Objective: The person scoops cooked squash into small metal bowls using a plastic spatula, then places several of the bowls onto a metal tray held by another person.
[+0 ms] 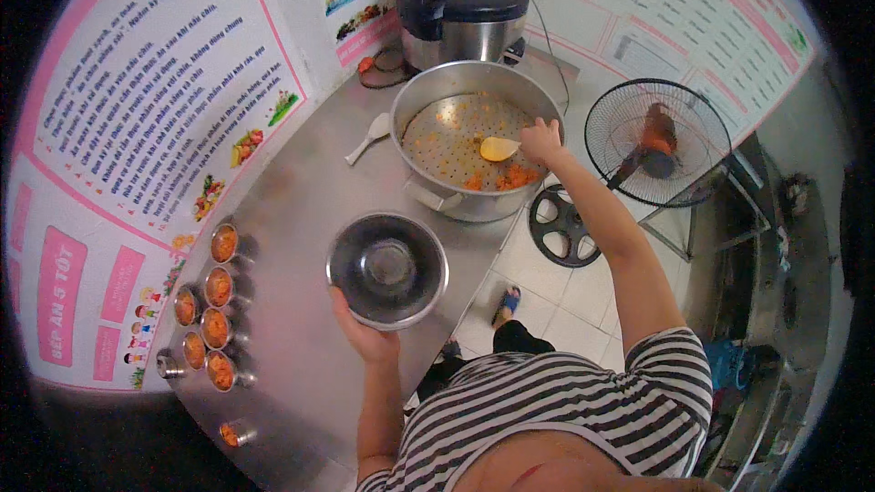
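My left hand (369, 335) grips the lower rim of a shiny metal mixing bowl (389, 270), tilted so its bare inside faces me. My right hand (542, 141) reaches into a large steel steamer pot (478, 203) with a perforated bottom. Its fingers are closed around the handle of a yellow spoon or scoop (497, 149); the handle is mostly hidden. Shredded orange food, like grated carrot (517, 178), is heaped on the near right side of the pot's bottom, and small scraps are scattered elsewhere. A white rice paddle (369, 139) lies left of the pot.
Several small metal cups of orange food (217, 328) stand along the left of the steel counter (294, 219). Behind the pot is a black-and-steel rice cooker (465, 17). A black stand fan (657, 143) rises from the tiled floor at right. Printed posters (150, 82) cover the walls.
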`<state>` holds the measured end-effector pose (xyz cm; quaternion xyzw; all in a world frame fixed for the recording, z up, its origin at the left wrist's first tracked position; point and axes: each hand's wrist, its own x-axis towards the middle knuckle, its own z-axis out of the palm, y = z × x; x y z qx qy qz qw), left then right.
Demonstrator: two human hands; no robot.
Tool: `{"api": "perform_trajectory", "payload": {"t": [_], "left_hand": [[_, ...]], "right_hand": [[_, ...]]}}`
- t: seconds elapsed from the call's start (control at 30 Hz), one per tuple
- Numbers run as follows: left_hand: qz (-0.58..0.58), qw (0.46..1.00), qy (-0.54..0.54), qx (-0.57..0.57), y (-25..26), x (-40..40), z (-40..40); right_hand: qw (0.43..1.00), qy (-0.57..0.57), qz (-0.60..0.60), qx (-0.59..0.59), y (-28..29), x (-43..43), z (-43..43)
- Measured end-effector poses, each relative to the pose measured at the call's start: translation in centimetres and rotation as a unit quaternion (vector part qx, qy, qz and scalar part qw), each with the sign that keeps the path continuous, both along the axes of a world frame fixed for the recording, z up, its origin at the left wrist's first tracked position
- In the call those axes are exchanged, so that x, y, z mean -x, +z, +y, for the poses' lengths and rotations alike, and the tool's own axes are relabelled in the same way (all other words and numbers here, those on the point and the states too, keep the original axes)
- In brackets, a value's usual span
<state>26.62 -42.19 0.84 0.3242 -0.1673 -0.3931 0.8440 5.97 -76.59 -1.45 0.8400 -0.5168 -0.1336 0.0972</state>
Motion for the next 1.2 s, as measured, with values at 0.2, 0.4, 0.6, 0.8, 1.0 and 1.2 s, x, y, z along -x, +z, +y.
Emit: {"api": "perform_trajectory", "payload": {"t": [0.2, 0.4, 0.6, 0.8, 1.0, 1.2], "left_hand": [[-0.064, 0.987, 0.144, -0.033, -1.8, 1.7, -9.6], [-0.081, 0.975, 0.197, -0.068, -4.3, 2.3, -18.7], [-0.025, 0.960, 0.245, -0.134, -5.0, 3.2, -19.0], [-0.024, 0.960, 0.264, -0.094, -5.6, 3.3, -19.1], [0.075, 0.966, 0.237, -0.064, -3.1, 3.2, -19.8], [-0.069, 0.972, 0.217, -0.054, -7.6, 1.8, -19.2]], "right_hand": [[0.988, 0.147, 0.009, -0.050, 4.1, 1.9, -5.6], [0.878, 0.367, 0.184, -0.247, 5.2, 1.2, -8.4], [0.859, 0.354, 0.107, -0.354, 1.9, 0.5, -5.6], [0.831, 0.320, 0.016, -0.455, 1.9, -3.2, -4.0], [0.796, 0.249, -0.062, -0.548, -0.1, -4.7, -5.0], [0.779, 0.196, -0.147, -0.577, 0.5, -6.7, -3.2]]}}
